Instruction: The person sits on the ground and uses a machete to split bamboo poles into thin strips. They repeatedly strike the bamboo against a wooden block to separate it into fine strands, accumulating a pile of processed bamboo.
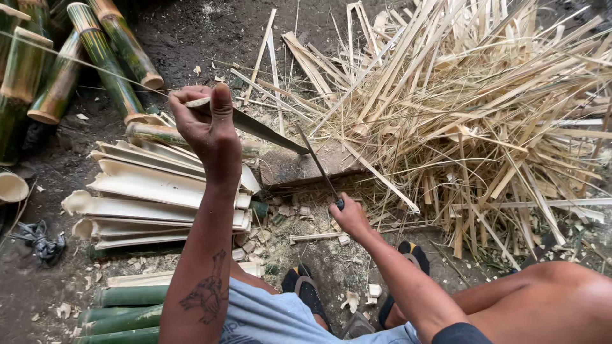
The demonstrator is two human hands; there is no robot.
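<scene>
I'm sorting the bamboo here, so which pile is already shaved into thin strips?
The big tangled heap of pale strips at upper right. The stack beside the left hand is broad split slats, and the green poles are whole.

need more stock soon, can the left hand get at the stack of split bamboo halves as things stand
Probably not at once: the left hand hangs right over the split bamboo halves, nothing between, but it is shut on a strip.

Knife blade [268, 130]: dull grey metal, matt, worn. Bamboo strip [319, 167] at its tip: thin, dark, smooth. Split bamboo slats [146, 191], 9 o'clock: pale, smooth inner faces, fibrous edges. Bamboo culms [102, 57], 10 o'clock: glossy green skin, tan cut ends. Sliver pile [472, 108], 2 o'clock: dry, straw-coloured, splintery. Chopping block [299, 167]: rough, weathered wood. Ground [185, 32]: matt dark earth.
</scene>
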